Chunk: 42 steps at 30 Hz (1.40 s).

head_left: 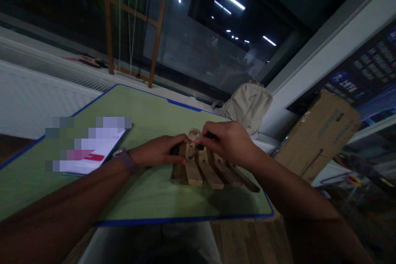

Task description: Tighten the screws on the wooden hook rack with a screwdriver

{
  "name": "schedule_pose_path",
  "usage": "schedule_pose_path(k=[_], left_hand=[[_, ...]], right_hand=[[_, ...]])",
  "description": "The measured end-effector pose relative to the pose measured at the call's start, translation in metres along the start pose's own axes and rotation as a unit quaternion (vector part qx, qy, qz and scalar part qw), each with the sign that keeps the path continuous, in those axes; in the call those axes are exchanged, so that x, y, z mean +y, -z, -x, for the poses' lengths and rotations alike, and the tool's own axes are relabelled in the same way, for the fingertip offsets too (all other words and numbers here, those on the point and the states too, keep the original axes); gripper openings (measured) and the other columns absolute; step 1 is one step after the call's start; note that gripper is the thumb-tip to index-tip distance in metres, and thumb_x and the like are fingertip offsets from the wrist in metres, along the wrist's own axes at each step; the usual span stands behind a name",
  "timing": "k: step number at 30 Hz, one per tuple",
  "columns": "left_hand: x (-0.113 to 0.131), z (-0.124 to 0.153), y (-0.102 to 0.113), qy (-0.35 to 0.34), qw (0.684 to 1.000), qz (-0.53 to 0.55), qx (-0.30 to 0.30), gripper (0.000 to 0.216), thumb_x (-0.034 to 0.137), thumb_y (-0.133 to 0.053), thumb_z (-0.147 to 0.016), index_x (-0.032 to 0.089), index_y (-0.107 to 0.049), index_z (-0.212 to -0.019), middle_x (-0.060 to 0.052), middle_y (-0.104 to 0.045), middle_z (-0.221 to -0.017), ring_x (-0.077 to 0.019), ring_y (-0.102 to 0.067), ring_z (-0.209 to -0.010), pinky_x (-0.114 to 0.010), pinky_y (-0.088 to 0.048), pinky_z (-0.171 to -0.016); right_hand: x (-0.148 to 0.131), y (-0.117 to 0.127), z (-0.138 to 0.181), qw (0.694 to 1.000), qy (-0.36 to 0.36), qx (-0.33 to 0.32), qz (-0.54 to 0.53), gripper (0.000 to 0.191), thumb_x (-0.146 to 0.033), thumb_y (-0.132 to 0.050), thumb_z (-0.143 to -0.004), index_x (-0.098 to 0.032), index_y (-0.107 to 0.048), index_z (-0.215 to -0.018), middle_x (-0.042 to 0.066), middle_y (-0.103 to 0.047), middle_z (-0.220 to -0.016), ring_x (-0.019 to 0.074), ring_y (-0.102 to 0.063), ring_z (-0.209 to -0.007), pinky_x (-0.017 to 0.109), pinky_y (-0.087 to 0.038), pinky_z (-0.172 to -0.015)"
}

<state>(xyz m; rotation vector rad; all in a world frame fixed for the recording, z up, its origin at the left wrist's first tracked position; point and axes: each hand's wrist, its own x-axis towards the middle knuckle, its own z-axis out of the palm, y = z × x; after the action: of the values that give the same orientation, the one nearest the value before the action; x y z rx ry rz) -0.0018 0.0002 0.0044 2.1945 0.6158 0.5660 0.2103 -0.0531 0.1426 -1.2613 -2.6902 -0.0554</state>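
A fan of wooden slats (206, 169) lies near the front right part of the green table (148, 107), the slats joined at the far end under both hands. The left hand (157, 151) presses down on the leftmost slats, fingers closed over their tops. The right hand (227, 142) is pinched on a small dark tool (198, 150) whose thin tip meets the joint (a screwdriver, by the look of it). The slats look stiff, light and dry, not slippery; they likely swing on the joint, so the firm hold is at that joined end. The joint itself is hidden by the fingers, the light is dim, and the paper (93, 154) to the left is blurred. A pale bag (247, 105) and a cardboard box (321, 132) stand beyond the table
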Motion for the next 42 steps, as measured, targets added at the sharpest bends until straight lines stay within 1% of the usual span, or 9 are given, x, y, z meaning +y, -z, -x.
schedule_pose_path(k=[3,6,10,14,21,27,34,37,42], left_hand=[[-0.002,-0.001,-0.001,-0.003,1.000,0.003,0.003,0.058,0.062,-0.062,-0.091,0.022,-0.051,-0.131,-0.006,-0.072,-0.110,-0.0252,-0.068,-0.096,-0.030,-0.045,-0.080],[-0.007,-0.002,-0.003,-0.013,1.000,-0.007,0.016,0.062,0.063,-0.064,-0.089,0.023,-0.050,-0.134,-0.006,-0.072,-0.113,-0.0261,-0.068,-0.098,-0.031,-0.045,-0.082],[-0.005,-0.001,-0.002,-0.006,1.000,-0.005,0.016,0.057,0.060,-0.064,-0.090,0.024,-0.051,-0.132,-0.003,-0.072,-0.105,-0.0226,-0.068,-0.089,-0.028,-0.045,-0.076],[0.000,-0.001,-0.001,-0.002,1.000,-0.001,0.011,0.054,0.059,-0.065,-0.090,0.023,-0.053,-0.129,-0.003,-0.072,-0.100,-0.0213,-0.067,-0.085,-0.027,-0.044,-0.073],[-0.005,-0.002,-0.003,-0.020,1.000,0.003,0.018,0.055,0.060,-0.065,-0.090,0.023,-0.052,-0.129,-0.003,-0.071,-0.099,-0.0208,-0.066,-0.084,-0.027,-0.043,-0.072],[-0.002,-0.001,-0.003,-0.004,1.000,0.007,0.016,0.055,0.056,-0.066,-0.090,0.023,-0.051,-0.131,-0.003,-0.071,-0.100,-0.0207,-0.066,-0.084,-0.027,-0.044,-0.073],[-0.003,-0.001,-0.003,-0.007,1.000,0.001,0.018,0.056,0.061,-0.065,-0.089,0.022,-0.053,-0.127,-0.002,-0.069,-0.094,-0.0197,-0.064,-0.080,-0.026,-0.043,-0.069],[-0.004,-0.001,-0.003,-0.009,1.000,0.003,0.023,0.054,0.058,-0.066,-0.089,0.023,-0.052,-0.128,-0.003,-0.071,-0.101,-0.0210,-0.066,-0.087,-0.027,-0.045,-0.074],[-0.002,0.000,-0.002,0.005,1.000,-0.009,0.011,0.053,0.059,-0.064,-0.090,0.023,-0.052,-0.128,-0.001,-0.070,-0.091,-0.0193,-0.064,-0.077,-0.026,-0.042,-0.069]], right_hand=[[-0.012,0.012,0.009,0.998,0.024,-0.060,-0.010,0.015,-0.027,-0.054,-0.102,-0.019,-0.066,-0.106,0.007,-0.071,-0.098,0.0204,-0.066,-0.088,0.030,-0.045,-0.075],[-0.015,0.014,0.005,0.989,0.093,-0.073,-0.092,0.024,-0.016,-0.046,-0.101,-0.021,-0.060,-0.120,0.008,-0.066,-0.119,0.0189,-0.063,-0.106,0.030,-0.048,-0.087],[-0.006,0.003,-0.006,0.992,0.083,-0.020,-0.088,0.006,-0.025,-0.057,-0.099,-0.021,-0.060,-0.102,0.004,-0.069,-0.097,0.0186,-0.063,-0.089,0.029,-0.044,-0.074],[-0.008,0.005,0.001,0.998,-0.020,-0.035,0.040,0.024,-0.044,-0.064,-0.097,-0.022,-0.059,-0.089,-0.001,-0.062,-0.070,0.0168,-0.054,-0.063,0.029,-0.027,-0.058],[-0.016,0.016,0.006,0.987,0.098,-0.094,-0.087,0.012,-0.017,-0.064,-0.095,-0.020,-0.058,-0.105,0.008,-0.066,-0.109,0.0189,-0.062,-0.096,0.029,-0.045,-0.080],[-0.012,0.006,0.012,0.999,-0.012,-0.043,-0.002,0.017,-0.033,-0.074,-0.093,-0.021,-0.062,-0.095,0.000,-0.069,-0.081,0.0174,-0.062,-0.070,0.029,-0.037,-0.063],[-0.028,0.015,0.017,0.988,0.075,-0.103,-0.089,0.011,-0.016,-0.055,-0.098,-0.021,-0.058,-0.108,0.010,-0.062,-0.119,0.0193,-0.062,-0.100,0.032,-0.048,-0.082],[-0.020,0.007,0.006,0.989,0.092,-0.069,-0.089,0.006,-0.017,-0.054,-0.100,-0.022,-0.057,-0.098,0.005,-0.065,-0.104,0.0181,-0.061,-0.094,0.030,-0.046,-0.080],[-0.004,0.000,0.000,0.999,-0.020,-0.028,0.030,0.021,-0.033,-0.062,-0.100,-0.021,-0.057,-0.083,0.001,-0.061,-0.077,0.0188,-0.057,-0.074,0.030,-0.035,-0.066]])
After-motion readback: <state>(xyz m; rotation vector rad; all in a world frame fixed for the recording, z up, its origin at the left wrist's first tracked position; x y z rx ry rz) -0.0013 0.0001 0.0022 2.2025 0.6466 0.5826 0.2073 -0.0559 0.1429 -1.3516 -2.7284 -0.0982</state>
